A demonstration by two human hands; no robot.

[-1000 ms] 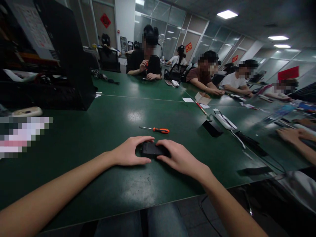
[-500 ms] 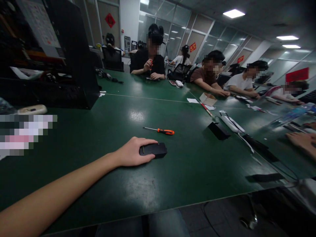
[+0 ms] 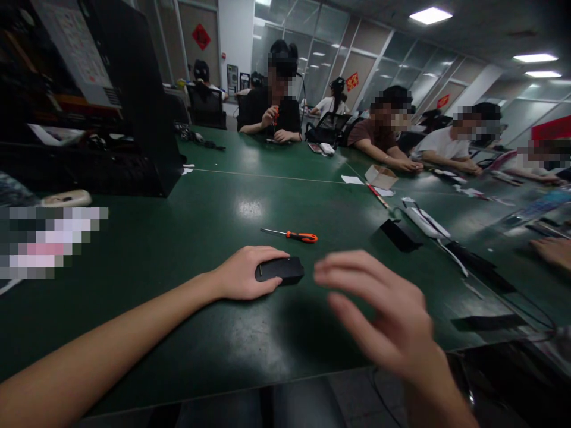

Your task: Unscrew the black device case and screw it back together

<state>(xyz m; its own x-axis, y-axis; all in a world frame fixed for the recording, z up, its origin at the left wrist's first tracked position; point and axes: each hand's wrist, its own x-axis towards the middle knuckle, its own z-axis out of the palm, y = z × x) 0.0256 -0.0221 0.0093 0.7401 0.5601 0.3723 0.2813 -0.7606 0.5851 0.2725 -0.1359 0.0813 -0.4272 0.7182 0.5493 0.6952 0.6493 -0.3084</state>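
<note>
My left hand (image 3: 248,273) rests on the green table (image 3: 178,339), its fingers and thumb wrapped around a small black box-like object (image 3: 285,271). What that object is I cannot make out; it has a rounded end in my palm and a squared end facing right. My right hand (image 3: 379,303) hovers above the table just right of it, fingers stretched forward and thumb apart, slightly blurred and holding nothing. Beyond both hands lies an orange-and-black screwdriver (image 3: 302,236), its shaft pointing left.
At the right stand a black open piece (image 3: 400,235), a white power strip (image 3: 426,220) and a cardboard box (image 3: 380,176). A tall black case (image 3: 134,107) occupies the left. Across the table sits a person (image 3: 279,107) with a screwdriver; other people work farther right.
My right hand has come into view from the lower right, reaching toward the black object. My left hand stays on that object. The view has shifted slightly.
</note>
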